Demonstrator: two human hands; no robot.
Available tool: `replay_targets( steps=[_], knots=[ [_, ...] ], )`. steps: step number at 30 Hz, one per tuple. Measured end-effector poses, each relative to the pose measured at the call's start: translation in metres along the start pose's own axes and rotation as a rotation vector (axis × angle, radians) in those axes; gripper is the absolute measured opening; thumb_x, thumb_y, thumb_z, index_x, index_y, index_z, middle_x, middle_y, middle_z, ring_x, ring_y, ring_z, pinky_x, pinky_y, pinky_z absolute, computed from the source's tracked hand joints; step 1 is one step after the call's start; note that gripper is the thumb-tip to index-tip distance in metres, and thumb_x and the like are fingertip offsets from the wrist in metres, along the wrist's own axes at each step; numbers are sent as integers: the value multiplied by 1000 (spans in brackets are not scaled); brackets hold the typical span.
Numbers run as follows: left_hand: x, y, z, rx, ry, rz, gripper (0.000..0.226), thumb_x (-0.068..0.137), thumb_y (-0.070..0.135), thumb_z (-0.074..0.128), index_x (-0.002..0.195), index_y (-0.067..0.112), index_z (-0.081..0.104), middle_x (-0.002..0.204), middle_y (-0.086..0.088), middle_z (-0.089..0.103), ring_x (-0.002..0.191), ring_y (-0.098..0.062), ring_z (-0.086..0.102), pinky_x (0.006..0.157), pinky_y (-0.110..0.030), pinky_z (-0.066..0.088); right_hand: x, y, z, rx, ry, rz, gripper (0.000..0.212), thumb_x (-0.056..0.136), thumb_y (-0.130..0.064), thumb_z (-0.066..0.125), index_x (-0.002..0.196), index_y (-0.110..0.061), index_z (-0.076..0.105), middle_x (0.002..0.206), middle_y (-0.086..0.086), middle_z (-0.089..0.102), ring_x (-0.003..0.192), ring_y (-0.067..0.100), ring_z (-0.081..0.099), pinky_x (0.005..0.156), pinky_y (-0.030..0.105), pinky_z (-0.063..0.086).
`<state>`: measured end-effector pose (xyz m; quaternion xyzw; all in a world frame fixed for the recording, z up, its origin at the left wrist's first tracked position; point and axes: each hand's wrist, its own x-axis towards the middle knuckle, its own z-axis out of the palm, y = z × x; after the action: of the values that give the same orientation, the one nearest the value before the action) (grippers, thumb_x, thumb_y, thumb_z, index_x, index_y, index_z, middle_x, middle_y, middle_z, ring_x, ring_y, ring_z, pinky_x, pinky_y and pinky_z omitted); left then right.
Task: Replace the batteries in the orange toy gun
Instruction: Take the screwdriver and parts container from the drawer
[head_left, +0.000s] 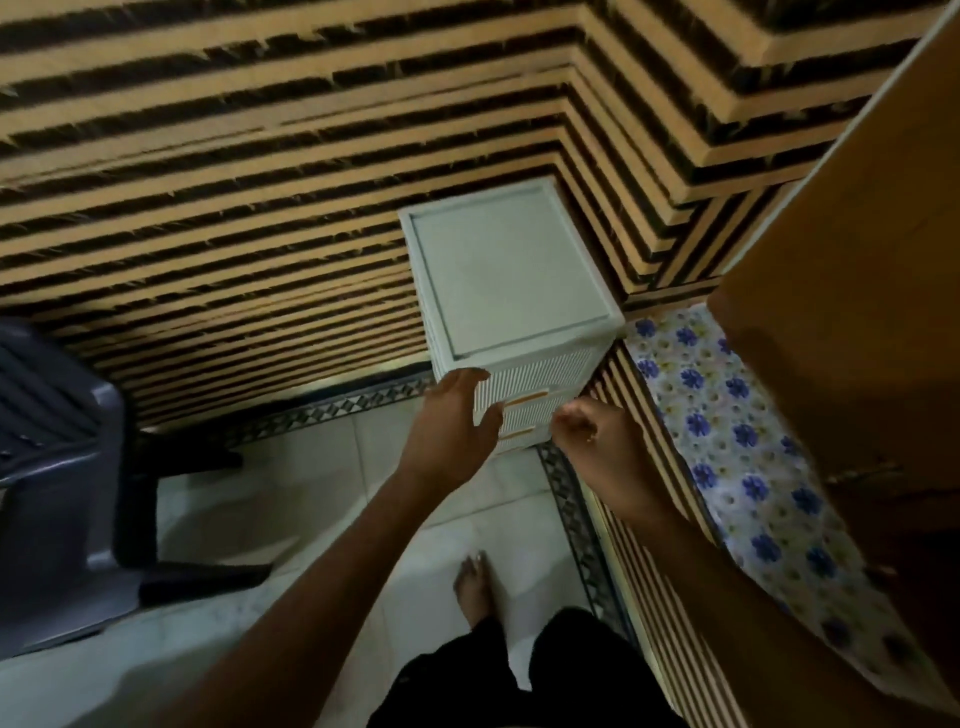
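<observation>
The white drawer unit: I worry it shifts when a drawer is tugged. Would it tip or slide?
The white drawer unit looks like thin ribbed plastic, so probably light. It stands tall and narrow on smooth floor tiles, so it may slide or tip forward; bracing with the left hand seems wise.

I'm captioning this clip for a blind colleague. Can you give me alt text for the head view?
Seen from above, a person reaches both hands toward a white drawer unit in a striped-wall corner: the left hand open at its front edge, the right hand curled beside the orange-handled drawers. A dark chair stands left, a floral-covered surface right.
</observation>
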<state>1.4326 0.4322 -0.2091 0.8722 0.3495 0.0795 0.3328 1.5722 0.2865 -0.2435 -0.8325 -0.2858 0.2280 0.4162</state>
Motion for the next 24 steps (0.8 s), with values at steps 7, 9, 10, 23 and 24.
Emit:
replay_targets(
  steps=[7,9,10,23,24],
  knots=[
    [97,-44,47,354,-226,-60,71,106,39,56,166,20,24,177,-10,10,163,-33,13,128,-52,26,92,67,63,-183,-288,70,30,88,-1,71,117,4,68,108,14,70,98,28,66,89,34,53],
    [116,-53,61,379,-235,-98,71,107,42,53,167,22,20,178,-7,4,163,-32,7,129,-53,22,120,92,81,-345,-368,64,38,89,-11,71,125,0,64,118,15,68,112,31,64,99,42,52],
    [122,-57,67,384,-235,-104,71,107,43,52,166,22,20,178,-7,3,164,-32,6,129,-53,20,131,103,88,-425,-423,81,42,89,-16,71,127,-1,62,121,17,67,116,33,63,102,44,51],
    [153,-87,99,444,7,48,38,99,17,70,137,14,68,156,-19,54,139,-45,56,96,-56,58,207,199,144,-902,-677,-77,68,87,-17,66,148,-11,36,158,16,32,149,38,24,97,57,53],
    [153,-88,99,440,11,47,38,100,21,69,137,15,68,156,-18,54,139,-44,55,95,-56,59,207,198,146,-906,-662,-82,67,87,-15,65,147,-9,37,157,18,34,149,39,25,95,55,55]
  ],
)
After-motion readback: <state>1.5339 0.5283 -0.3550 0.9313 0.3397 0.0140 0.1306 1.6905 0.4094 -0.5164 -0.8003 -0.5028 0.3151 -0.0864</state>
